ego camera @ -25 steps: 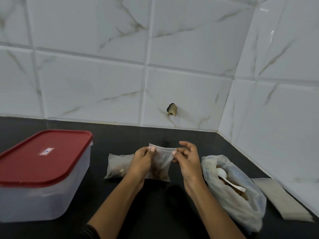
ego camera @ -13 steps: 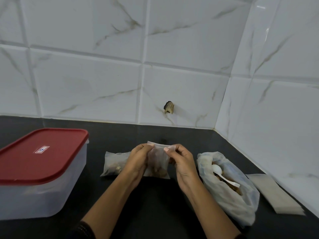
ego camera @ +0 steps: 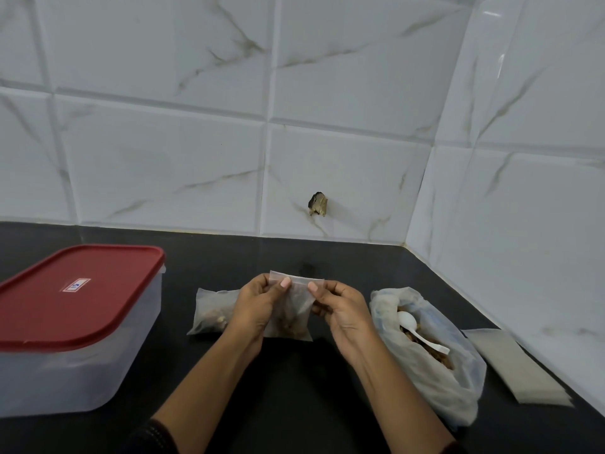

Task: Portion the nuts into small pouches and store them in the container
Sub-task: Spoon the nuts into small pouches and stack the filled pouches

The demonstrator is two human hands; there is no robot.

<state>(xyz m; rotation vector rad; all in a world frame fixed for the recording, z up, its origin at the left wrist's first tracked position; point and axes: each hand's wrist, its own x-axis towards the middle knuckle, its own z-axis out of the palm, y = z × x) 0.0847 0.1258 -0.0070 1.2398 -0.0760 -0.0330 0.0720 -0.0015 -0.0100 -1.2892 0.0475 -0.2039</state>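
Two bare hands meet over a black countertop point(ego camera: 294, 404), seen from above and behind by a head-worn camera. Between them stands a small clear zip pouch point(ego camera: 296, 306), upright, with brown nuts point(ego camera: 288, 322) in its lower half and its bottom edge apparently resting on the counter.

The left hand point(ego camera: 255, 306) pinches the left end of the pouch's top strip, thumb in front and fingers curled behind. The right hand point(ego camera: 343, 309) pinches the right end of the same strip, thumb on the front, the other fingers curled loosely below.

At nine o'clock from the held pouch, a second pouch point(ego camera: 209, 312) with nuts lies flat on the counter, partly hidden behind the left hand. Farther out at nine o'clock, well apart, sits a translucent rectangular container point(ego camera: 65, 371). Its red lid point(ego camera: 75, 290) is on and carries a small label.

At three o'clock, just beside the right hand, a crumpled plastic bag point(ego camera: 458, 381) lies open with more nuts inside. A white plastic spoon point(ego camera: 412, 326) rests in its mouth, bowl toward eleven o'clock, handle toward five. At four o'clock beyond the bag, a flat stack of empty pouches point(ego camera: 517, 368) lies near the right wall.

White marble-look tiles point(ego camera: 163, 158) fill the view at twelve o'clock. One tile has a small dark chipped hole point(ego camera: 317, 204). A dark sleeve point(ego camera: 147, 437) shows at seven o'clock.
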